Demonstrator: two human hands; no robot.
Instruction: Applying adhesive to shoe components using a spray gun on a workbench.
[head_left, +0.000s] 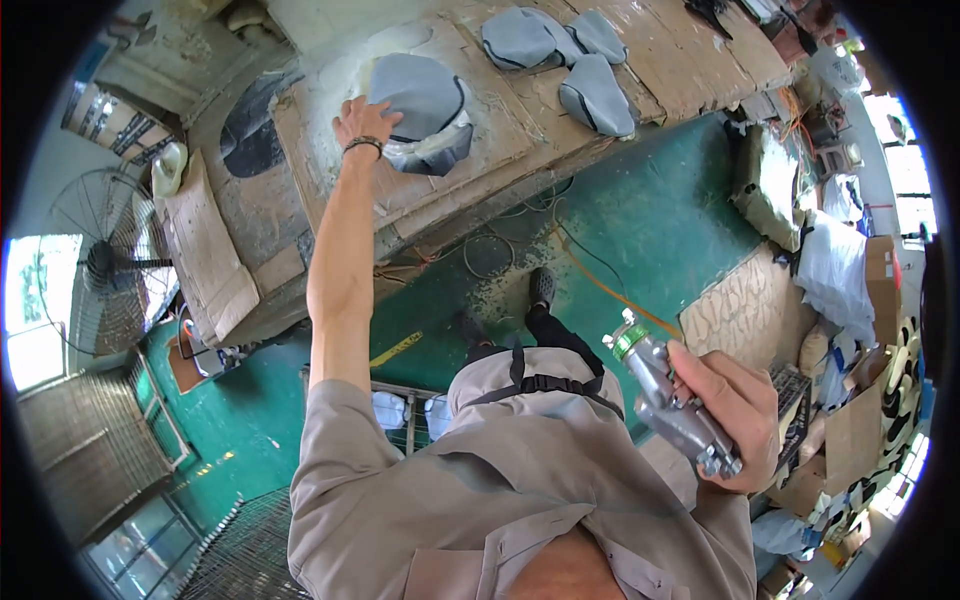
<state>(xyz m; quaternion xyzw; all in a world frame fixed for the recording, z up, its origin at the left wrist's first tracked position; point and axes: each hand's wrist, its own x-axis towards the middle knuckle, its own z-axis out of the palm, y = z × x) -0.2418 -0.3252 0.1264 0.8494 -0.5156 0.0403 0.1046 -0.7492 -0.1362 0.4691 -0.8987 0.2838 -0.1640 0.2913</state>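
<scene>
My left hand [366,124], arm stretched far forward, is closed at the left edge of a grey fabric cover [415,92] with black piping. The thumb lies on its near left side; what the fingertips do is partly hidden. Whitish material and a dark grey flap show at the cover's near edge. It rests on a stained board [505,140] on the workbench. On the right, close to my body, my right hand [735,410] is wrapped round a metal spray gun [680,400] with a green ring, its nozzle end pointing up and left.
Several similar grey covers [597,95] lie farther right on the bench. A black flat piece [258,125] lies at the left, near a large fan [105,260]. Hoses [600,285] run over the green floor. Boxes [855,425] and bags stand at the right.
</scene>
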